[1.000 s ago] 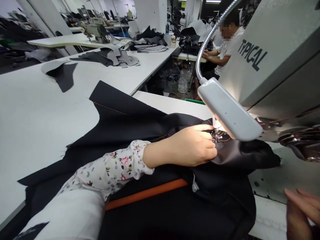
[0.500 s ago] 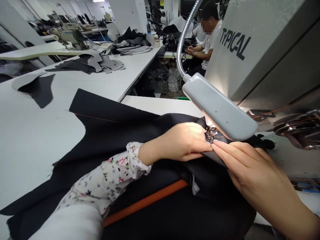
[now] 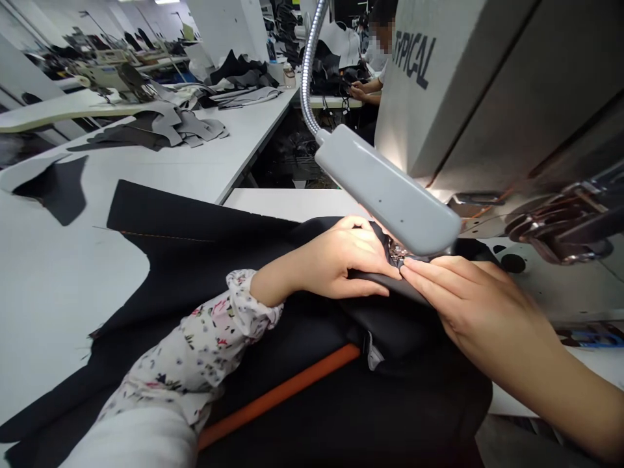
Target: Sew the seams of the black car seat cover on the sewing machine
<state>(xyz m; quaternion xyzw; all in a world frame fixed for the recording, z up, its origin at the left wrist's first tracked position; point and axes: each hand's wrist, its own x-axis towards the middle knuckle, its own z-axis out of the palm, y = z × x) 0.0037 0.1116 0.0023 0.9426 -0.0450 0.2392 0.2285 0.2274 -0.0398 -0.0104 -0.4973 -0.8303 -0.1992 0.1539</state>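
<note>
Black fabric (image 3: 195, 253) lies in folds across the sewing table and under the presser foot (image 3: 397, 250). My left hand (image 3: 348, 257) rests on it just left of the foot, fingers stretched, thumb apart from the index finger. From the right, my right hand (image 3: 461, 283) lies flat on the cloth with straight fingers, their tips at the front of the foot; its thumb is hidden. The fingertips of both hands nearly meet there. An orange strip (image 3: 283, 393) crosses the fabric below, ending near a small pale tag (image 3: 374, 354). Orange stitching (image 3: 166, 235) runs along the far left piece.
A grey lamp (image 3: 387, 188) on a bendy metal neck hangs close above my hands. The sewing machine body (image 3: 448, 91) fills the right side. Cut dark pieces (image 3: 156, 127) lie on the white table (image 3: 117, 162). A co-worker (image 3: 377, 84) sits beyond the machine.
The view has shifted slightly, so the machine and lamp appear further left. My left thumb has spread away from the index finger. My right hand stays beside the presser foot.
</note>
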